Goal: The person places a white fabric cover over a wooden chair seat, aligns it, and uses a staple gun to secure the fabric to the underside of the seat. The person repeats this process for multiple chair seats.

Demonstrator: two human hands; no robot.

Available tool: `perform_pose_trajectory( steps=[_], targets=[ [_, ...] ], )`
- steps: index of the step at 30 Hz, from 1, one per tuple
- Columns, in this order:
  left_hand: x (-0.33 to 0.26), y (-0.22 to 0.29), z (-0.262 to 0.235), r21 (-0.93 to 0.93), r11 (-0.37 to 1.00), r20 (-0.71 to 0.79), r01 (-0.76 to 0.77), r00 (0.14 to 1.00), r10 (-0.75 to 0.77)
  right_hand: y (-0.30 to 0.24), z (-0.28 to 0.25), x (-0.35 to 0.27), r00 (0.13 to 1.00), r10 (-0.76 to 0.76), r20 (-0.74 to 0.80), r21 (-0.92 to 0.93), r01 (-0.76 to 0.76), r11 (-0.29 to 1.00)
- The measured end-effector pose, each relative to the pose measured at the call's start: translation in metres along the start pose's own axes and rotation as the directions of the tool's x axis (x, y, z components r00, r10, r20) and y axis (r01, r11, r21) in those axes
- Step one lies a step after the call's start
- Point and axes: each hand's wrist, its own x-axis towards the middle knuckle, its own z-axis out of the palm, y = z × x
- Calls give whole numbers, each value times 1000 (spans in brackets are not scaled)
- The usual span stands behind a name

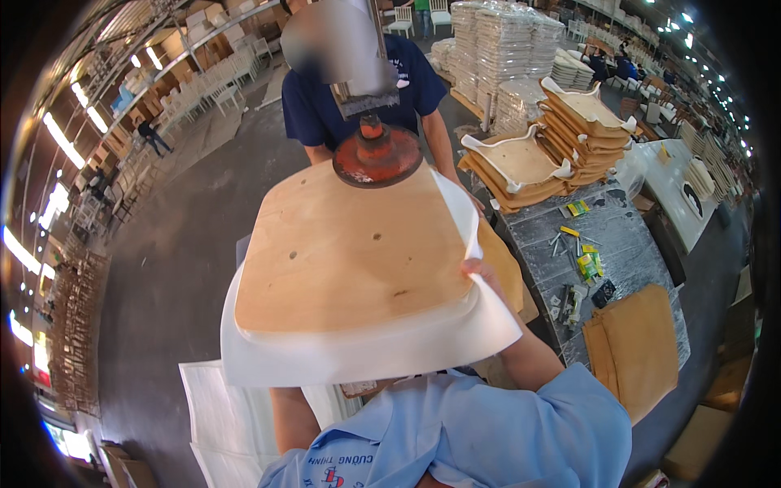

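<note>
A pale plywood seat panel (342,260) with rounded corners and several small holes lies over a white foam sheet (350,354). The sheet sticks out along the near edge and folds up at the panel's right side. My right hand (478,272) is closed on the sheet's folded edge at the panel's near right corner. From below comes my left forearm; the left hand itself is hidden under the sheet. A round red press disc (378,159) sits over the panel's far edge, and I cannot tell whether it touches.
Across from me stands a person in a dark blue shirt (415,77). To the right, a worktable (626,244) bears stacked seat panels (521,159), yellow-green packets (590,262), small tools and folded brown material (634,350). White sheets (228,407) lie at lower left. Wrapped stacks (496,49) stand behind.
</note>
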Motion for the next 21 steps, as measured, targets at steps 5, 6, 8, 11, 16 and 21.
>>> perform_pose_trajectory(
  steps=[5, 6, 8, 11, 16, 21],
  targets=[
    [10, -14, 24, -23, 999, -9, -30, 999, 30, -60, -25, 9, 999, -10, -30, -119, 6, 993],
    [13, -17, 30, -25, 999, -6, -35, 999, 35, -73, -26, 13, 1000, -16, 8, -119, 17, 993],
    [19, -18, 40, -36, 998, 8, -43, 999, 43, -103, -30, 21, 995, -52, 91, -133, 64, 989],
    [24, -18, 46, -42, 997, 11, -62, 998, 63, -117, -32, 30, 981, -109, 161, -103, 127, 987],
    [26, -19, 51, -56, 997, 27, -52, 998, 54, -124, -44, 35, 984, -148, 97, -106, 158, 982],
    [16, -26, 45, -40, 999, 13, -22, 1000, 23, -113, -46, 33, 995, -96, -1, -89, 96, 991]
  ],
)
